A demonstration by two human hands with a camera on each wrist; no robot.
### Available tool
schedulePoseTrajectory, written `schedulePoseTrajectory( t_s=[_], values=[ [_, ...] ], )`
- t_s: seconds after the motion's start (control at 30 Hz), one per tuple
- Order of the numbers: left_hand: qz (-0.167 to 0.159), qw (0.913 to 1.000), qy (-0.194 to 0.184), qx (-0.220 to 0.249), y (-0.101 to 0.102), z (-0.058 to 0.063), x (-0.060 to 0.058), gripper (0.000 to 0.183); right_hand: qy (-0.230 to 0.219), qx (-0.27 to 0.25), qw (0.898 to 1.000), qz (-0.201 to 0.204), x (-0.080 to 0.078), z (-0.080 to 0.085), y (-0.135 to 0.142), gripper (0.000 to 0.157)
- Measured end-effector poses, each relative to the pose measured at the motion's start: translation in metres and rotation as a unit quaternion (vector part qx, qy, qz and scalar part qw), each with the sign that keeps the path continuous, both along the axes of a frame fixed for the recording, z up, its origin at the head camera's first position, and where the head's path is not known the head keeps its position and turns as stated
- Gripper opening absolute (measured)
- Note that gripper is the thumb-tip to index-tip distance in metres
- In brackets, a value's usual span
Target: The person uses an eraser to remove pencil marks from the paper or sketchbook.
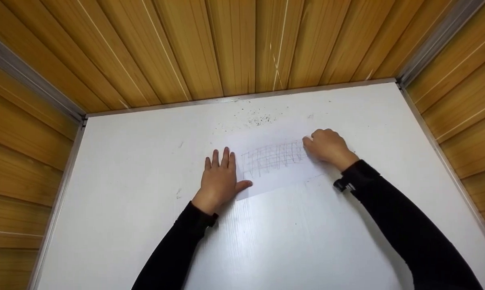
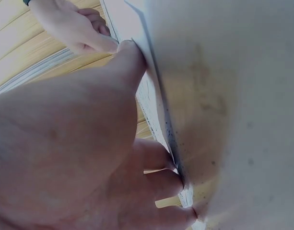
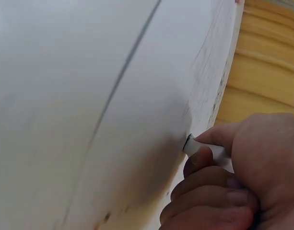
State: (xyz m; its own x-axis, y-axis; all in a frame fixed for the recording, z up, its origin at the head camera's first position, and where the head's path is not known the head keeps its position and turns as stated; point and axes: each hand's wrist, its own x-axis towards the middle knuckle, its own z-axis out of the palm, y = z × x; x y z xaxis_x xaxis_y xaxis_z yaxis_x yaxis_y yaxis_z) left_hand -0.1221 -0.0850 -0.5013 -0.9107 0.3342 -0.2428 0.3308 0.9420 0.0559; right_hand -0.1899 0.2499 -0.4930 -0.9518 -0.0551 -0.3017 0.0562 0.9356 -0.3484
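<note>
A white sheet of paper (image 1: pixel 274 179) lies on the white table, with a hand-drawn grid of thin reddish-brown lines (image 1: pixel 272 157) across its middle. My left hand (image 1: pixel 218 181) rests flat at the sheet's left edge, fingers straight and thumb spread onto the paper. Over the right end of the grid, my right hand (image 1: pixel 329 149) has its fingers curled. In the right wrist view it pinches a small white eraser (image 3: pixel 206 150) between thumb and forefinger, its blackened tip right at the paper. The head view hides the eraser behind the fingers.
Dark crumbs (image 1: pixel 260 118) are scattered on the table (image 1: pixel 125 181) just beyond the sheet. Faint smudges mark the tabletop left of the paper. Wood-patterned panels (image 1: pixel 234 48) wall in the back and both sides, with grey metal strips along the edges.
</note>
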Motion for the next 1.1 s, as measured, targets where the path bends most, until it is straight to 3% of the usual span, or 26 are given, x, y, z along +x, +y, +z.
schedulePoseTrajectory(
  t_s=[0.4, 0.6, 0.8, 0.97, 1.1],
  values=[
    [0.003, 1.0, -0.001, 0.008, 0.001, -0.001, 0.0, 0.112, 0.001, 0.004, 1.0, -0.011, 0.005, 0.003, 0.004, 0.06],
    [-0.002, 0.9999, -0.006, 0.009, 0.002, 0.0, -0.001, 0.112, -0.004, -0.025, 1.0, -0.008, 0.001, 0.009, -0.006, 0.059],
    [-0.002, 1.0, 0.004, 0.003, 0.001, 0.0, -0.001, 0.113, -0.002, -0.057, 0.998, 0.018, -0.005, 0.012, -0.065, 0.059],
    [-0.006, 0.9999, 0.005, 0.007, 0.003, 0.0, 0.0, 0.111, 0.008, -0.041, 0.997, 0.068, -0.005, 0.011, -0.129, 0.058],
    [-0.01, 0.9998, 0.002, 0.015, 0.005, 0.001, 0.001, 0.11, 0.008, -0.018, 0.995, 0.099, -0.001, 0.007, -0.164, 0.055]
  ],
)
